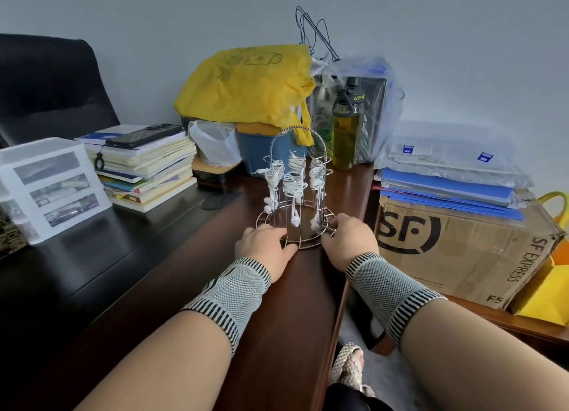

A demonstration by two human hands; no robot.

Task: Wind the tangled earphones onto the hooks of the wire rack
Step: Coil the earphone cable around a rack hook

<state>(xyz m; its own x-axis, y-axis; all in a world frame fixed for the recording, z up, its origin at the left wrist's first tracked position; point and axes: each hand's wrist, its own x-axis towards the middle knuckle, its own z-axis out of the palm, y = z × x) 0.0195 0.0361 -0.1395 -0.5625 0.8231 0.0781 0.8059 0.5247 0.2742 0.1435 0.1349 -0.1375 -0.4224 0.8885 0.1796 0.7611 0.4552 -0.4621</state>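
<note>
The earphones (pixel 294 176), white and already wound in bundles round the hooks, hang on the wire rack (pixel 295 195), which stands on the brown desk (pixel 277 287) right between the two hands. The left hand (pixel 261 247) lies on the desk with its fingers curled against the near left of the rack's base ring; the right hand (pixel 348 238) grips the ring on the near right. Both wrists wear grey knitted bands. No loose cord shows anywhere near the hands, so the winding looks finished, and I judge this to be the closing step: steadying or shifting the loaded rack. The next move wants an even hold on both sides, keeping the rack upright so the dangling earbuds do not swing or slip off.

Just right of the right hand sits a cardboard box (pixel 462 244) printed "SF" and "SF EXPRESS". Beyond the rack, a dark green bottle (pixel 346 127) carries a strap reading "UP-T", the rest hidden. Farther back, a yellow bag (pixel 246 84) bears faint outlined print I cannot read.
</note>
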